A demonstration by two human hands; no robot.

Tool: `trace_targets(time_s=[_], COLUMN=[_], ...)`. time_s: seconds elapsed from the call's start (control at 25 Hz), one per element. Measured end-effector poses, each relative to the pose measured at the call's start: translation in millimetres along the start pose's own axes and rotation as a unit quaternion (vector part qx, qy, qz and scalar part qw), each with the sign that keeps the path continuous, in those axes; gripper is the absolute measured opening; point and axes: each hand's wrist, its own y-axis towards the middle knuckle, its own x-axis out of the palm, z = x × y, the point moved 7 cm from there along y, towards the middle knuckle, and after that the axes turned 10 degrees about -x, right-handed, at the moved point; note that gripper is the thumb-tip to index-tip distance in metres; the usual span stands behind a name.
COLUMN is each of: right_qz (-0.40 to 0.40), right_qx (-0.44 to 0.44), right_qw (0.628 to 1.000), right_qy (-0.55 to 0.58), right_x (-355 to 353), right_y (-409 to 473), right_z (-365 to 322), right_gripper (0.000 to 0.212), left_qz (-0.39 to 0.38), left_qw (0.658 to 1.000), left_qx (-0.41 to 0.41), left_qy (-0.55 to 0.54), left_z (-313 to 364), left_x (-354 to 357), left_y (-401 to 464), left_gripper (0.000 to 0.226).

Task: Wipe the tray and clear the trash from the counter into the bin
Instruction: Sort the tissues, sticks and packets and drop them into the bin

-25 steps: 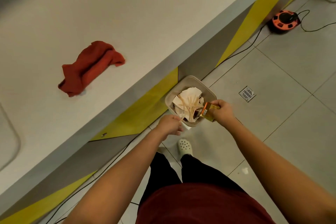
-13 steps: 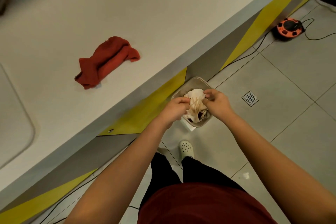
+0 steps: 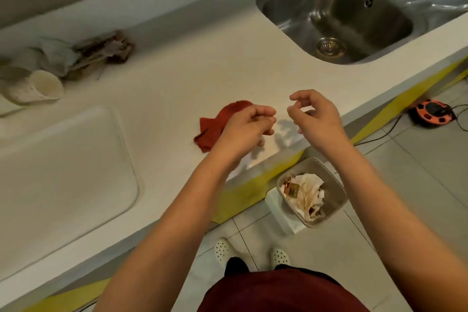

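Observation:
Both my hands hover empty above the white counter (image 3: 177, 78) near its front edge. My left hand (image 3: 244, 129) has loosely curled fingers and partly covers a crumpled red cloth (image 3: 215, 126). My right hand (image 3: 314, 114) is beside it, fingers loosely curled, holding nothing. On the floor below stands the small grey bin (image 3: 339, 192), filled with crumpled paper and wrappers (image 3: 306, 192). A white tray (image 3: 63, 175) lies on the counter at left. A pile of trash (image 3: 83, 56) with paper cups (image 3: 38, 86) sits at the back left.
A steel sink (image 3: 339, 18) is set into the counter at the back right. An orange cable reel (image 3: 433, 111) and its black cord lie on the tiled floor at right. My white shoes (image 3: 222, 248) stand by the counter's yellow-striped front.
Both hands have risen from the bin, leaving the trash in it, and now hang empty over the counter. My view has tilted up, bringing in the sink, tray and trash pile.

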Motion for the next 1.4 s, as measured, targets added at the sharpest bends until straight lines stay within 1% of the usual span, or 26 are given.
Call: trace_targets(time_s=[0.08, 0.16, 0.32, 0.44, 0.64, 0.8, 0.92, 0.96, 1.04, 1.16, 1.2, 1.28, 1.36, 1.4], right_qz=[-0.031, -0.065, -0.119, -0.15, -0.191, -0.227, -0.253, -0.266, -0.29, -0.316, -0.32, -0.319, -0.332, -0.339], right_qx=[-0.022, -0.046, -0.071, -0.091, -0.099, -0.123, -0.147, -0.16, -0.191, -0.227, -0.234, -0.251, -0.269, -0.28], right_qw=[0.999, 0.997, 0.99, 0.983, 0.975, 0.963, 0.95, 0.943, 0.925, 0.901, 0.898, 0.894, 0.877, 0.863], right_qy=[0.004, -0.008, -0.022, -0.046, -0.056, -0.078, -0.105, -0.121, -0.155, -0.191, -0.19, -0.189, -0.221, -0.25], right_x=[29, 66, 136, 181, 246, 291, 326, 337, 359, 394, 408, 434, 457, 466], right_y=[14, 25, 42, 50, 71, 110, 140, 151, 171, 199, 208, 222, 231, 234], right_z=[-23, -42, -69, -84, -98, -114, -121, -123, -130, -146, -151, -156, -149, -144], right_gripper=[0.016, 0.016, 0.015, 0.015, 0.014, 0.012, 0.016, 0.018, 0.023, 0.03, 0.029, 0.031, 0.045, 0.048], left_qz=[0.045, 0.094, 0.158, 0.203, 0.287, 0.343, 0.386, 0.404, 0.437, 0.452, 0.459, 0.453, 0.43, 0.429], left_qw=[0.999, 0.995, 0.986, 0.977, 0.956, 0.937, 0.92, 0.914, 0.898, 0.873, 0.857, 0.829, 0.822, 0.816], left_qx=[0.003, 0.006, 0.026, 0.025, 0.021, 0.013, 0.006, 0.009, 0.017, 0.026, 0.025, 0.021, 0.005, 0.006], left_qy=[-0.01, -0.025, -0.045, -0.052, -0.059, -0.07, -0.059, -0.038, 0.051, 0.181, 0.233, 0.326, 0.373, 0.386], left_z=[10, 14, 13, 6, -1, -1, 0, 1, 9, 20, 22, 20, 15, 17], left_x=[-40, -87, -165, -217, -307, -371, -409, -419, -436, -450, -456, -467, -474, -475], left_y=[0, -3, -10, -10, -5, 11, 31, 37, 54, 82, 92, 115, 134, 139], left_gripper=[0.012, 0.015, 0.017, 0.018, 0.013, 0.013, 0.016, 0.018, 0.021, 0.025, 0.028, 0.038, 0.047, 0.047])
